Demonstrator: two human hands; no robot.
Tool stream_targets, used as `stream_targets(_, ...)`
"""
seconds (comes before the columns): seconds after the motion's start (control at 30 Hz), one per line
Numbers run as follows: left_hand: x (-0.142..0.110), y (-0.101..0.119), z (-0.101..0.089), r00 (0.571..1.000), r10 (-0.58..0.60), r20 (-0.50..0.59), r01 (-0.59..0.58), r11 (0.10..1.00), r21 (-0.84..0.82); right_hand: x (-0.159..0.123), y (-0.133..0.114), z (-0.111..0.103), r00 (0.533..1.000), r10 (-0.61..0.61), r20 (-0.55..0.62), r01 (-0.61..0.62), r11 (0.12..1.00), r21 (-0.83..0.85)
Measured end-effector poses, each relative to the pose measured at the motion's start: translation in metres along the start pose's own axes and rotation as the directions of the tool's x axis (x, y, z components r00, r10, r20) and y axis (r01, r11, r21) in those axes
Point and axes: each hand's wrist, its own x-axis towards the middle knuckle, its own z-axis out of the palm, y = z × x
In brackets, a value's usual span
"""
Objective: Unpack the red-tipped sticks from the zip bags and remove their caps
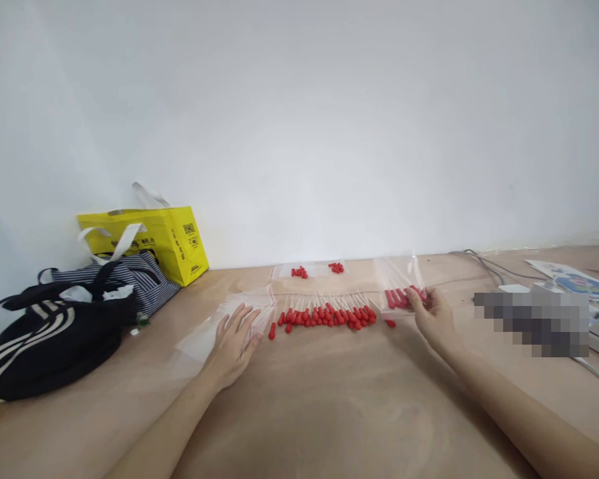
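Observation:
My left hand [234, 346] lies with its fingers spread on a stack of clear plastic zip bags [204, 336]. My right hand [433, 319] pinches the right edge of another clear zip bag [397, 273], which has several red bulbs showing inside. Between the hands is a row of droppers [324, 314], their red rubber bulbs toward me and thin pale stems pointing to the wall. One loose red bulb [272, 330] sits near my left fingertips. A second red bulb [390, 323] rests just below the held bag.
At the back, a flat clear bag [312, 271] holds red-bulbed droppers in two groups. Left stand a yellow shopping bag [190, 246], a striped bag [154, 283] and a black bag [80, 339]. Printed sheets [574, 283], a cable [484, 261] and a blurred-out object [534, 322] lie right.

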Motion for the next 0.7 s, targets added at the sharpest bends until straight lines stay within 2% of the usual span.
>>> stream_targets(0.03, 0.001, 0.007, 0.0, 0.998, 0.018, -0.058, -0.02, 0.999, -0.032, -0.011, -0.007, 0.005, 0.989, 0.056, 0.137, -0.072, 0.991, 0.114)
stream_targets(0.07, 0.001, 0.014, 0.001, 0.993, 0.041, -0.109, -0.049, 0.997, -0.065, -0.023, -0.014, 0.01, 0.948, 0.109, 0.298, -0.17, 0.968, 0.186)
stream_targets(0.1, 0.001, 0.023, 0.001, 0.986, 0.077, -0.151, -0.093, 0.991, -0.1, -0.035, -0.02, 0.015, 0.876, 0.145, 0.459, -0.263, 0.943, 0.204)
stream_targets(0.17, -0.001, 0.041, 0.0, 0.964, 0.172, -0.2, -0.208, 0.963, -0.171, -0.06, -0.029, 0.024, 0.678, 0.177, 0.713, -0.394, 0.907, 0.149)
stream_targets(0.2, -0.002, 0.051, 0.0, 0.953, 0.229, -0.199, -0.27, 0.94, -0.21, -0.07, -0.032, 0.028, 0.581, 0.184, 0.793, -0.429, 0.897, 0.106)
stream_targets(0.23, -0.004, 0.061, -0.001, 0.938, 0.292, -0.185, -0.333, 0.91, -0.249, -0.079, -0.034, 0.032, 0.507, 0.191, 0.841, -0.441, 0.895, 0.062)
stream_targets(0.27, -0.005, 0.07, -0.001, 0.921, 0.356, -0.157, -0.387, 0.877, -0.285, -0.086, -0.036, 0.035, 0.448, 0.188, 0.874, -0.448, 0.893, 0.037)
stream_targets(0.3, -0.006, 0.079, -0.002, 0.903, 0.413, -0.116, -0.427, 0.845, -0.321, -0.09, -0.036, 0.037, 0.415, 0.182, 0.891, -0.449, 0.893, 0.026)
stream_targets(0.37, -0.008, 0.092, -0.004, 0.863, 0.505, -0.003, -0.465, 0.793, -0.393, -0.093, -0.037, 0.039, 0.418, 0.163, 0.894, -0.453, 0.89, 0.049)
stream_targets(0.43, -0.009, 0.1, -0.004, 0.832, 0.538, 0.134, -0.433, 0.781, -0.449, -0.091, -0.036, 0.039, 0.467, 0.157, 0.871, -0.47, 0.878, 0.094)
stream_targets(0.47, -0.009, 0.102, -0.004, 0.829, 0.523, 0.198, -0.391, 0.795, -0.464, -0.09, -0.035, 0.039, 0.491, 0.163, 0.856, -0.482, 0.869, 0.111)
stream_targets(0.53, -0.009, 0.103, -0.002, 0.852, 0.434, 0.292, -0.273, 0.845, -0.46, -0.087, -0.033, 0.037, 0.509, 0.199, 0.837, -0.512, 0.852, 0.108)
stream_targets(0.6, -0.011, 0.104, 0.0, 0.887, 0.323, 0.328, -0.158, 0.883, -0.443, -0.086, -0.033, 0.037, 0.484, 0.253, 0.838, -0.546, 0.836, 0.063)
stream_targets(0.7, -0.012, 0.107, 0.002, 0.914, 0.216, 0.344, -0.053, 0.904, -0.425, -0.089, -0.037, 0.038, 0.403, 0.313, 0.86, -0.581, 0.814, -0.024)
